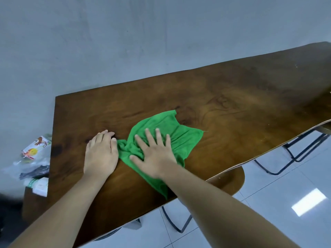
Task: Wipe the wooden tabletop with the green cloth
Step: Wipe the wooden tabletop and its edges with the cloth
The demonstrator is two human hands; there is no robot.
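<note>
Left hand (101, 153), right hand (155, 154): bare, no gloves, rings or watch. Both forearms bare to frame edge, no sleeves visible.

My right hand (157, 156) covers the middle of the green cloth (172, 133), hiding the counter (232, 104) beneath. The counter's far right end runs out past the picture's edge. My forearms are cut off at the bottom. Printing on the packets (34, 149) beside the counter's left edge is too blurred to read.
</note>
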